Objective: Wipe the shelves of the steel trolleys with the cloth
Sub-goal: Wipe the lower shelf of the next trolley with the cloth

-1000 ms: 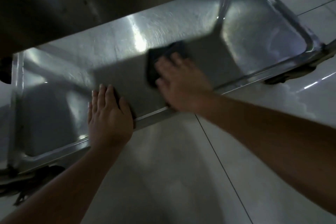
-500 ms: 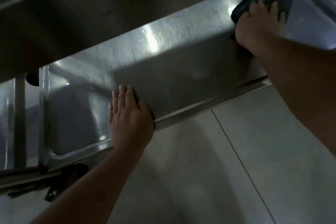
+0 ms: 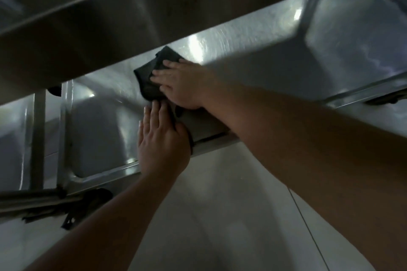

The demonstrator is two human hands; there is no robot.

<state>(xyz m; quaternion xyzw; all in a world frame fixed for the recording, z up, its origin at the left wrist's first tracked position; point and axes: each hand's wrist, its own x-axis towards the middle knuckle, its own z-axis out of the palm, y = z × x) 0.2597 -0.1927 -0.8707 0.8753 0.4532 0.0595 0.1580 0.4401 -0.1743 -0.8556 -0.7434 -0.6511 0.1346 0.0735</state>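
Observation:
The lower steel shelf of the trolley stretches across the view, shiny and scuffed. A dark cloth lies flat on it left of centre. My right hand presses down on the cloth with straight fingers pointing left. My left hand rests flat on the shelf's front rim just below, its fingertips almost touching the cloth and the right hand.
The upper shelf overhangs the back of the lower one, leaving little headroom. An upright post stands at the left corner, with a dark caster below it. Pale floor tiles fill the foreground.
My right hand has swept the cloth from the shelf's far right end to left of centre, right above my left hand. The left hand stays on the front rim.

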